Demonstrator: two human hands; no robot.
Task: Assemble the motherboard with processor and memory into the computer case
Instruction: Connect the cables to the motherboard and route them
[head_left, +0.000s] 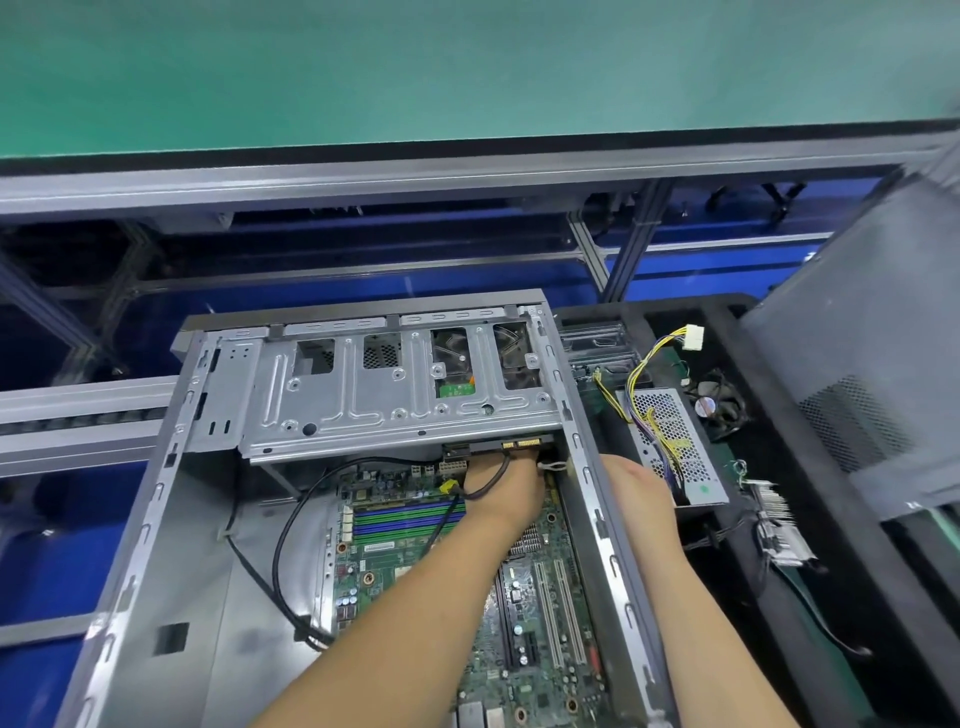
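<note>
Setting: green worktop (467, 67) ran across the far side, with aluminium framing and blue panels below it; the computer case (130, 545) lay open on its side nearer the camera.
Motherboard: the motherboard (524, 613) already lay inside the case, flat on the floor of the chassis, its far edge running under the drive cage (395, 384).
Memory: green and blue memory slots (405, 519) showed at the board's far left; whether modules sat in them could not be told.
Processor: hidden by the left forearm, so its seating could not be judged.
Left hands note: the left hand (506, 486) reached deep under the cage at the board's far edge, a black cable (283, 535) looping over its back; its fingers were out of sight, so I cannot tell whether it gripped anything.
Right hands note: the right hand (636, 483) rested outside the case over the right wall (587, 467); its fingers were hidden behind the wall, so its grip cannot be told either.
Beside the case: a power supply (675, 447) with loose yellow wiring, a small fan (714, 402) and a heatsink (779, 525) lay in a black tray (831, 597) to the right.
Progress: placing the board looked done; by my judgement cabling, cooler, power supply and any fixing screws remained.
</note>
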